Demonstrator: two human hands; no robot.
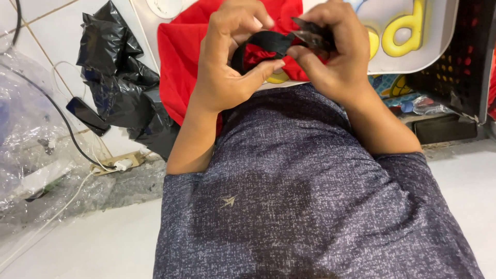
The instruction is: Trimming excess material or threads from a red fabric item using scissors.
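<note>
I see my left hand pinching the black strap taut above the red cloth, while my right hand grips its dark clip, steadying it.

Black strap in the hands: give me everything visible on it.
The black strap looks like flat woven fabric, matte and limp. It curves in a loop in front of the red cloth. The left hand pinches one side between thumb and fingers; the right hand grips the other end, where a dark, stiffer piece sits, its kind unclear. It is held up above the grey shirt, touching only the hands and perhaps the cloth.
</note>
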